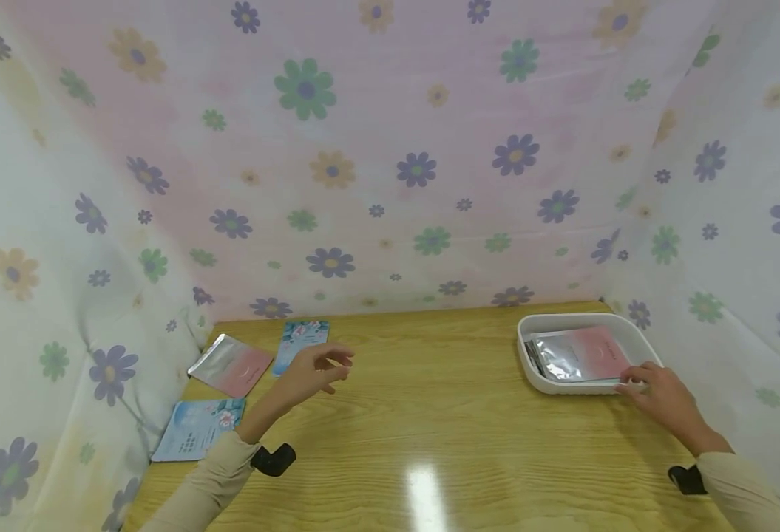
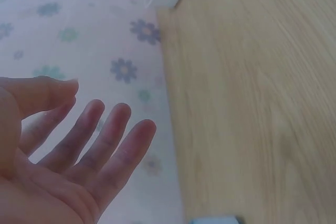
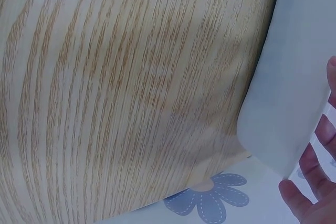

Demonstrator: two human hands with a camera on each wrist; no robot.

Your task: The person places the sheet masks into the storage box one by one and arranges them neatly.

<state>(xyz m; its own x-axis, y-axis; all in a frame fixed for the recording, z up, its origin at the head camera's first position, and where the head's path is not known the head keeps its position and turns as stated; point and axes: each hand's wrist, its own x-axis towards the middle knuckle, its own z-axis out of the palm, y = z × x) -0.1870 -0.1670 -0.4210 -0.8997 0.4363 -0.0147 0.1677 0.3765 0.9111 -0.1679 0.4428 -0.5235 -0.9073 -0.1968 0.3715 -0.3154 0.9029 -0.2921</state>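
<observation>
My left hand (image 1: 305, 377) hovers above the table, its fingers gently bent and apart; in the left wrist view its palm (image 2: 58, 184) holds nothing. Close by lie a blue floral sachet (image 1: 290, 351), a pink-and-silver sachet (image 1: 235, 367) and a second blue floral sachet (image 1: 193, 436). My right hand (image 1: 665, 399) is at the near right corner of a white basket (image 1: 565, 322), fingers loosely curved at the rim. Inside, a pink-and-silver sachet (image 1: 579, 355) lies on top of others, its corner beside my fingertips. The basket's wall (image 3: 289, 77) hides part of the right fingers.
The wood-grain table (image 1: 423, 399) has a floral cloth (image 1: 390, 162) behind it and along both sides. The basket stands at the back right, near the right-hand cloth. Black bands (image 1: 273, 459) are on both wrists.
</observation>
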